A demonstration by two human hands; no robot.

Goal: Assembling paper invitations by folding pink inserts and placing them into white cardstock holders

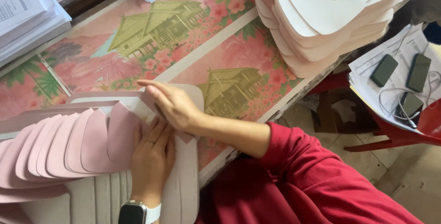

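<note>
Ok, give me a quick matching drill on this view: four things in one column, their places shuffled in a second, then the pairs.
Things:
1. left hand
2. right hand
3. stack of white cut pieces
4. dark phones

Places:
A. on papers on the red chair, far right
B. flat on the fanned pink pieces, smartwatch on its wrist
C. piled at the table's top right
D. pressing a pink flap, red sleeve behind it

Pairs: 1-B, 2-D, 3-C, 4-A

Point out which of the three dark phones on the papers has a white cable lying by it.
The lowest phone, nearest the red stool's edge. The white cable loops right beside it, while the two phones above, left and right, lie bare on the papers.
</note>
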